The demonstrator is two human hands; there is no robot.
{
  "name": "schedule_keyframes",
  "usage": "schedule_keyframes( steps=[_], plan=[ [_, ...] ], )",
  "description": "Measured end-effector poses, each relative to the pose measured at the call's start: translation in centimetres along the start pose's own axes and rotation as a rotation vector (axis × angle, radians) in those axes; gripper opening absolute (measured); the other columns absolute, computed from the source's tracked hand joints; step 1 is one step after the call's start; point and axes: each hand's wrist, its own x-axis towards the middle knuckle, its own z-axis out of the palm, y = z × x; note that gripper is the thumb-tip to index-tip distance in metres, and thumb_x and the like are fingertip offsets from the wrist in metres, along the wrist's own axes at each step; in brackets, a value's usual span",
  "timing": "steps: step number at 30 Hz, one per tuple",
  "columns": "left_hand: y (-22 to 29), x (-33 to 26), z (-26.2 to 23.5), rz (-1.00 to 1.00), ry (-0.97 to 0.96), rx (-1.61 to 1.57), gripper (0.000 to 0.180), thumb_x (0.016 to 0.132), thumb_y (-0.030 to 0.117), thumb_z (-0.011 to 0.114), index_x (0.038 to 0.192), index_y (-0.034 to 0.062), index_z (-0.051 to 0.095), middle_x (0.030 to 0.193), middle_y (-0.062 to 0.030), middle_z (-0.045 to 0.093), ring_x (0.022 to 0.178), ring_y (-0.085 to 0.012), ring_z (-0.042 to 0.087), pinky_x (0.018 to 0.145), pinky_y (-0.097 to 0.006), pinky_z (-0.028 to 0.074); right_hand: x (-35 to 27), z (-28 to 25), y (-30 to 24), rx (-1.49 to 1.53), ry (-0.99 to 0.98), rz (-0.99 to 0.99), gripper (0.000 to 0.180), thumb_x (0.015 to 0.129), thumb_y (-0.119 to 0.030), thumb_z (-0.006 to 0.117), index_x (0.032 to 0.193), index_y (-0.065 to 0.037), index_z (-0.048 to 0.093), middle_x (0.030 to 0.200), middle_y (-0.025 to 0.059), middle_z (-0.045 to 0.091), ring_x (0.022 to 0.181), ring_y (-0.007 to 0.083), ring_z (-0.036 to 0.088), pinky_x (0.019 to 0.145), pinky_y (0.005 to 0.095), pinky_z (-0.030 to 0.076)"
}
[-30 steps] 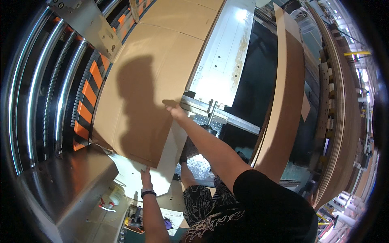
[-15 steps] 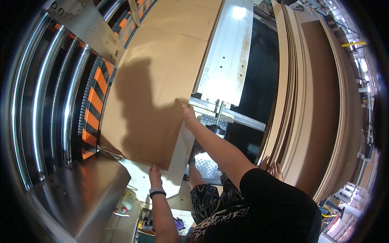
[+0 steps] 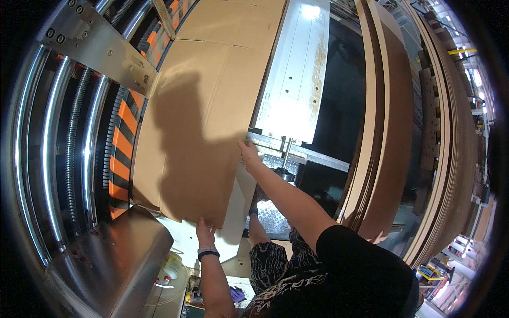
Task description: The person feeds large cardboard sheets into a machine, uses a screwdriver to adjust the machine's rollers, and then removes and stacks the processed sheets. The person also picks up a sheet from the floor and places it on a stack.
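Observation:
A large brown creased cardboard sheet [image 3: 212, 106] lies flat before me on a white machine table [image 3: 237, 212]. My left hand [image 3: 205, 232] is closed on its near edge, close to the near right corner, with fingertips at the board. Further up, my right hand [image 3: 249, 153] pinches the sheet's right edge beside the end of a long white metal beam [image 3: 294, 69]. A dark shadow covers part of the sheet.
Steel rollers [image 3: 53, 143] and an orange-and-black striped guard [image 3: 121, 153] run along the left. A metal housing [image 3: 111, 259] stands near left. On the right, cardboard sheets [image 3: 389, 132] stand on edge, with another person's hand [image 3: 377, 237] at their near end.
The sheet's right edge, curled up under my right hand before, now lies flatter. At the right, some upright cardboard sheets have shifted left, and a gap shows behind them.

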Motion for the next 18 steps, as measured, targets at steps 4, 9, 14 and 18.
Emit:
schedule_keyframes(
  steps=[4, 9, 14, 18],
  plan=[
    [-0.2, -0.1, -0.3, 0.022, -0.028, -0.095, 0.051, 0.093, 0.036, 0.042, 0.132, 0.0061, 0.03, 0.131, -0.0137, 0.037, 0.118, -0.0295, 0.039, 0.096, -0.048, 0.032, -0.6, 0.0, -1.0, 0.064, 0.0, -0.006, 0.034, 0.081, -0.029, 0.06, 0.1, -0.002, 0.052, 0.082, 0.0058, 0.055, 0.07, 0.013, 0.048, 0.057, 0.0288, 0.038],
    [-0.6, -0.2, -0.3, 0.125, -0.117, -0.275, 0.051, 0.094, 0.037, 0.038, 0.132, 0.0032, 0.03, 0.132, -0.0148, 0.037, 0.12, -0.03, 0.038, 0.098, -0.046, 0.032, -0.7, -0.4, -2.1, 0.208, -0.16, 0.077, 0.04, 0.082, -0.027, 0.062, 0.11, -0.002, 0.049, 0.095, 0.0067, 0.057, 0.081, 0.0172, 0.054, 0.069, 0.0292, 0.042],
    [-0.5, -0.4, 0.0, 0.191, -0.112, -0.319, 0.049, 0.095, 0.035, 0.035, 0.13, 0.0011, 0.031, 0.132, -0.0159, 0.037, 0.12, -0.0307, 0.038, 0.101, -0.046, 0.031, -1.4, -0.5, -4.4, 0.149, -0.31, 0.007, 0.04, 0.082, -0.02, 0.063, 0.115, 0.0, 0.051, 0.106, 0.0071, 0.059, 0.094, 0.0164, 0.055, 0.081, 0.029, 0.042],
    [-0.3, -1.8, 0.2, 0.211, -0.092, -0.312, 0.047, 0.096, 0.034, 0.035, 0.129, 0.0013, 0.032, 0.131, -0.0154, 0.038, 0.119, -0.0301, 0.039, 0.1, -0.045, 0.032, -2.3, -0.6, -6.0, 0.118, -0.437, -0.105, 0.034, 0.083, -0.015, 0.061, 0.113, 0.0, 0.054, 0.105, 0.0049, 0.06, 0.095, 0.0129, 0.053, 0.084, 0.0269, 0.04]
  ],
)
